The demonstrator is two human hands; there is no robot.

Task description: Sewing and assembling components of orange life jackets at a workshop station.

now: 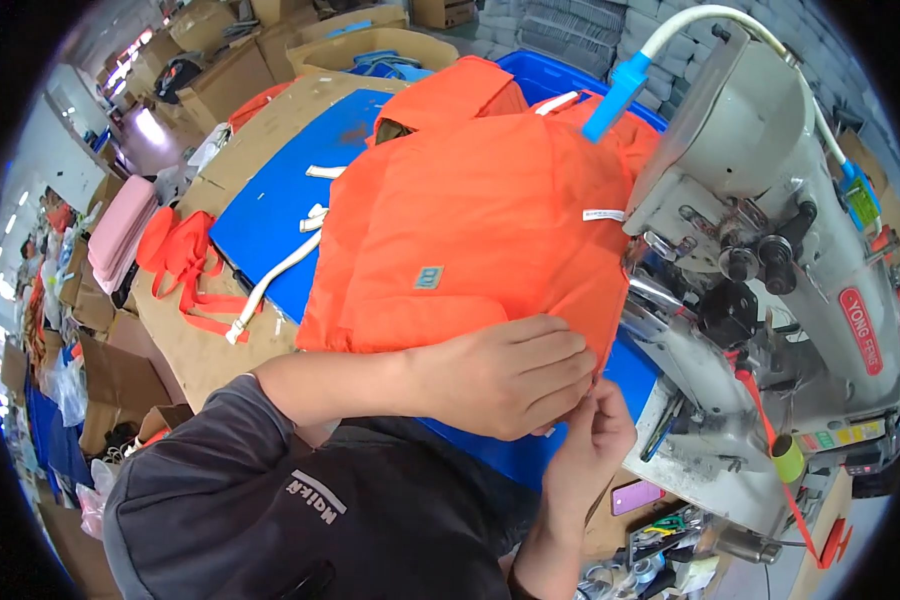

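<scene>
A large orange fabric bag (440, 220) with a small greyish patch lies spread over a blue board. Its right edge reaches under the head of a grey sewing machine (730, 200). My left hand (515, 375) is laid across the bag's near right corner, its fingers curled over the edge. Just beside it, my right hand (598, 425) pinches at the same corner; the fingertips partly hide what is between them. Off-white straps with buckles (275, 285) stick out from the bag's left side.
The blue board (270, 215) lies on a brown tabletop (175, 305). Orange webbing (185, 255) and folded pink fabric (122, 230) are at the left. A blue crate (530, 68) stands behind the bag. Red tape (765, 415) hangs by the machine; a pink phone (635, 497) and tools lie below.
</scene>
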